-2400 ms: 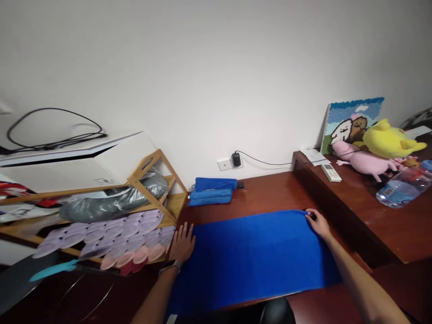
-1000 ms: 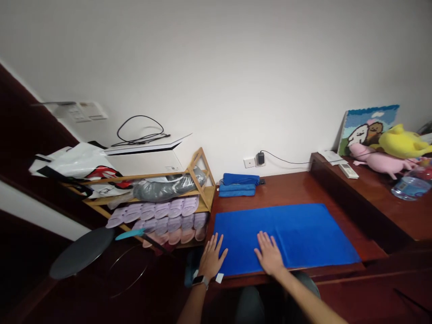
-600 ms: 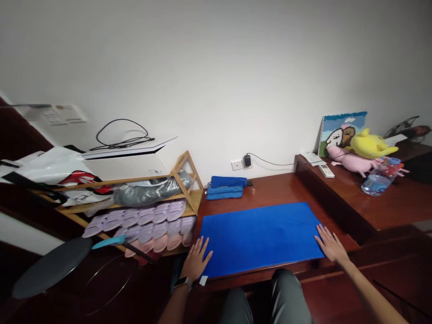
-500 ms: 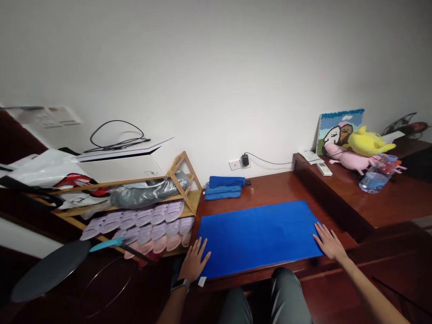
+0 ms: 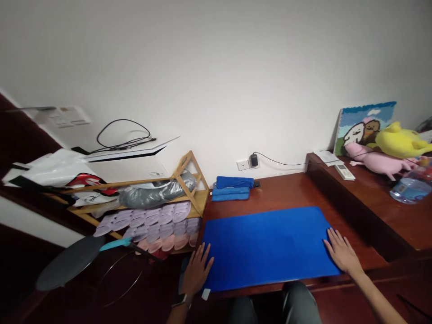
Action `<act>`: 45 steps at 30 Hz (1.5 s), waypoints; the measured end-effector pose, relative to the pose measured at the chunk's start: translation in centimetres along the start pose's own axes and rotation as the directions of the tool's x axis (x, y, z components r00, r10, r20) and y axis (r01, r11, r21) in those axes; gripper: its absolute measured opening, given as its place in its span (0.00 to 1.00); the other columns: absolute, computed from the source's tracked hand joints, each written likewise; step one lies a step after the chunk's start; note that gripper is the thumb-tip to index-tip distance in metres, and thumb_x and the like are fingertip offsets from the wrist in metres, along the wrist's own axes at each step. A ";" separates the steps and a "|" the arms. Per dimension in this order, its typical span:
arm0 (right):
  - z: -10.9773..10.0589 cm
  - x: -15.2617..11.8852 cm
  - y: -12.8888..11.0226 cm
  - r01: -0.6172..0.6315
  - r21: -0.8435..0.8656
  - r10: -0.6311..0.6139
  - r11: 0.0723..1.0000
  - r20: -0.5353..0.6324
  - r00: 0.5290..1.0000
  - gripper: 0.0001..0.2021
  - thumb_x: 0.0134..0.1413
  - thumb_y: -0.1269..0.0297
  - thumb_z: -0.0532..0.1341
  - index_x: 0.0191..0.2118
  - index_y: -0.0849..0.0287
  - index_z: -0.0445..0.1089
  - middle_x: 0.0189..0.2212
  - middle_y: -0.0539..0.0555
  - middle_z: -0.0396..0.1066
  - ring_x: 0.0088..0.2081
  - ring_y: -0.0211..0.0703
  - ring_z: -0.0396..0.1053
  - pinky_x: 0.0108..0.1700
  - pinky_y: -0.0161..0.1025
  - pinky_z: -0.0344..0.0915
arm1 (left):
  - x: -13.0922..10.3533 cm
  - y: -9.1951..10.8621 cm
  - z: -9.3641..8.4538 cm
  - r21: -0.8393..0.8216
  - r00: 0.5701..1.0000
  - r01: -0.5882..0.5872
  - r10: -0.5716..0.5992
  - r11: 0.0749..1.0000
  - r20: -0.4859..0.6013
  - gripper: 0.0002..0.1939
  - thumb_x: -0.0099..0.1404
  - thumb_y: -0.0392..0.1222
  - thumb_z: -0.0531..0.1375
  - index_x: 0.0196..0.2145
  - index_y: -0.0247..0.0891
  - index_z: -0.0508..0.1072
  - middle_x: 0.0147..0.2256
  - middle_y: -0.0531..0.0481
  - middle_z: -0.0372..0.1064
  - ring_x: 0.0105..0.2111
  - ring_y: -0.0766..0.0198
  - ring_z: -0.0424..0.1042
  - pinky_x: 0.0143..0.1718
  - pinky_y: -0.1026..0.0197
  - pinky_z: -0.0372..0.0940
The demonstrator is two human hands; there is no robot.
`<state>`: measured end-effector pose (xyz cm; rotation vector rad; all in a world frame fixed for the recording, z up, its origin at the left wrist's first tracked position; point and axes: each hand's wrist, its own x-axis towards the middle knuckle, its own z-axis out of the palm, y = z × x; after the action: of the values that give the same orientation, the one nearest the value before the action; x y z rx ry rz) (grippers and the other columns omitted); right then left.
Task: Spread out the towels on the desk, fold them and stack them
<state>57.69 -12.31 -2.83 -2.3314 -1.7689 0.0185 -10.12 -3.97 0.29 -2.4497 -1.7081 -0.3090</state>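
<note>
A bright blue cloth (image 5: 270,247) lies spread flat on the reddish-brown wooden table (image 5: 283,191), with a small white tag (image 5: 205,294) at its near left corner. My left hand (image 5: 196,269) rests at the cloth's left edge, fingers spread, a watch on the wrist. At the right edge of the cloth lies my right hand (image 5: 342,252), palm down with its fingers apart. Neither hand grips anything. Folded blue cloths (image 5: 232,189) are stacked at the back of the table, near the wall.
On the left, a wooden rack (image 5: 199,198) bears lilac and pink slippers (image 5: 155,222). A raised ledge on the right holds a remote (image 5: 344,172), a pink plush toy (image 5: 378,161), a yellow one (image 5: 401,140) and a plastic bottle (image 5: 410,186). A charger (image 5: 254,159) is plugged into the wall.
The camera view has shifted, so the ledge and its toys sit farther right. Both hands remain at the cloth's side edges, and the cloth looks unchanged.
</note>
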 end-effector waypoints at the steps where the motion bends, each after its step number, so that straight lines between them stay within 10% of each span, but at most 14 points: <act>1: -0.2 0.5 -1.6 0.024 0.016 -0.023 1.000 -0.027 0.999 0.40 0.65 0.45 0.40 0.72 0.67 0.59 0.72 0.62 0.57 0.74 0.59 0.49 0.74 0.58 0.48 | 0.7 0.2 0.0 -0.013 0.999 0.010 -0.010 1.000 -0.030 0.32 0.78 0.55 0.46 0.75 0.45 0.51 0.73 0.44 0.53 0.72 0.53 0.53 0.70 0.41 0.53; 9: -0.7 4.6 -32.5 0.491 0.285 -0.513 0.823 0.003 0.858 0.32 0.73 0.52 0.44 0.75 0.60 0.53 0.74 0.59 0.52 0.75 0.52 0.47 0.75 0.55 0.45 | 11.3 3.9 1.1 -0.059 0.998 0.046 -0.049 0.997 -0.051 0.29 0.78 0.54 0.45 0.71 0.43 0.61 0.72 0.42 0.55 0.72 0.50 0.55 0.70 0.40 0.54; 13: 0.9 5.6 -40.5 0.507 0.349 -0.573 0.788 0.118 0.811 0.33 0.74 0.50 0.41 0.76 0.61 0.48 0.76 0.58 0.44 0.76 0.51 0.40 0.76 0.54 0.40 | 12.7 3.7 2.5 -0.059 0.995 0.093 -0.091 0.994 0.038 0.29 0.78 0.56 0.46 0.71 0.48 0.60 0.73 0.44 0.54 0.72 0.49 0.55 0.70 0.39 0.52; 17: 1.9 7.8 -35.6 0.444 0.289 -0.502 0.848 0.172 0.847 0.35 0.73 0.46 0.41 0.76 0.61 0.48 0.75 0.59 0.44 0.76 0.53 0.41 0.75 0.59 0.39 | 12.2 2.5 3.4 -0.077 0.994 0.103 -0.101 0.992 0.040 0.30 0.78 0.60 0.45 0.73 0.53 0.57 0.74 0.46 0.50 0.73 0.48 0.52 0.70 0.38 0.50; 25: 1.0 12.4 -6.1 0.009 -0.050 -0.002 0.999 0.140 0.990 0.37 0.70 0.47 0.37 0.77 0.63 0.44 0.76 0.58 0.45 0.76 0.53 0.41 0.75 0.57 0.41 | 12.5 2.6 3.2 -0.079 0.992 0.123 -0.119 0.989 0.050 0.31 0.77 0.61 0.44 0.73 0.54 0.56 0.75 0.47 0.48 0.73 0.48 0.51 0.71 0.38 0.49; 29: 0.8 12.7 -1.6 -0.055 -0.068 0.065 0.996 0.155 0.986 0.39 0.70 0.46 0.35 0.77 0.65 0.41 0.77 0.58 0.42 0.76 0.50 0.39 0.75 0.53 0.41 | 12.9 2.5 2.5 -0.050 0.989 0.125 -0.121 0.991 0.089 0.32 0.77 0.63 0.45 0.72 0.51 0.58 0.74 0.44 0.50 0.72 0.47 0.53 0.70 0.39 0.51; 38: -1.8 12.9 -7.1 -0.129 -0.119 0.147 0.985 0.163 0.976 0.36 0.69 0.56 0.38 0.74 0.74 0.50 0.75 0.67 0.47 0.75 0.58 0.43 0.74 0.60 0.40 | 12.8 2.1 3.3 -0.087 0.991 0.130 -0.128 0.988 0.026 0.34 0.76 0.64 0.45 0.73 0.50 0.56 0.75 0.45 0.47 0.73 0.46 0.49 0.71 0.38 0.49; 42: -1.9 11.0 -21.0 0.140 0.035 -0.141 0.990 0.031 0.990 0.35 0.71 0.57 0.39 0.74 0.77 0.50 0.74 0.69 0.48 0.75 0.61 0.43 0.75 0.60 0.37 | 12.8 2.4 3.5 -0.102 0.985 0.169 -0.166 0.980 0.043 0.34 0.75 0.65 0.46 0.73 0.51 0.57 0.76 0.47 0.45 0.74 0.42 0.44 0.71 0.37 0.47; 45: -0.2 7.6 -34.4 0.428 0.228 -0.445 0.874 0.027 0.895 0.34 0.72 0.52 0.41 0.77 0.64 0.45 0.75 0.61 0.48 0.75 0.59 0.44 0.74 0.62 0.40 | 12.6 2.7 3.3 -0.114 0.984 0.177 -0.172 0.978 0.050 0.34 0.75 0.64 0.47 0.73 0.52 0.56 0.76 0.47 0.44 0.74 0.41 0.44 0.71 0.36 0.46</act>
<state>27.14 3.65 4.42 -1.7595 -2.1724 0.2227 -3.11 7.33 0.16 -2.4043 -1.9811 -0.3941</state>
